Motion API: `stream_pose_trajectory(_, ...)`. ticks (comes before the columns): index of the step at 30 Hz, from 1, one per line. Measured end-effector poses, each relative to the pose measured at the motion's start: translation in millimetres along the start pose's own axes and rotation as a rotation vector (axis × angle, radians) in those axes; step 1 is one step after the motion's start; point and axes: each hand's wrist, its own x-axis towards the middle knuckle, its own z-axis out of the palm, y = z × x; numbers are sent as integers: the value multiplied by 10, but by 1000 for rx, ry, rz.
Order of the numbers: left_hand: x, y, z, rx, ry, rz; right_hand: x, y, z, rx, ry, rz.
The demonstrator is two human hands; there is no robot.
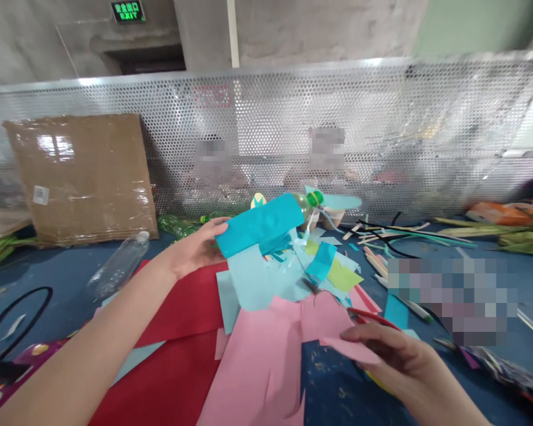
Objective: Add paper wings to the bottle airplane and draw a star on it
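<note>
My left hand (199, 245) is wrapped round one end of a plastic bottle covered in bright blue paper (262, 222). The bottle tilts up to the right, and its green cap (315, 197) points away from the hand. A pale blue rounded piece (344, 202) shows beside the cap. Lower right, my right hand (391, 355) pinches a small pink paper piece (353, 350). Right behind those fingers is a red handle (375, 316), probably of scissors, partly hidden. A large sheet of pink paper (257, 361) lies between the hands, over red paper (177, 355).
Light blue and green paper scraps (342, 272) are heaped under the bottle. A clear empty bottle (119, 266) lies on the left, near a cardboard sheet (84, 177) propped against a perforated metal screen (266, 118). Thin sticks and tubes (408, 236) spread over the right side.
</note>
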Motion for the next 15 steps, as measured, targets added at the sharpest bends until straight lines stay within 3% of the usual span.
stream_pose_trajectory(4, -29, 18, 23, 22, -25, -78, 41, -61, -36, -107, -148, -162)
stream_pose_trajectory(7, -57, 47, 45, 94, -36, -122, 73, -91, -50, -97, -122, -235)
stream_pose_trajectory(10, -69, 68, 49, 121, -114, -121, 93, -132, -60, -9, -79, -183)
stream_pose_trajectory(15, -44, 53, 50, 261, -218, -83, 91, -235, -41, 215, -301, -51)
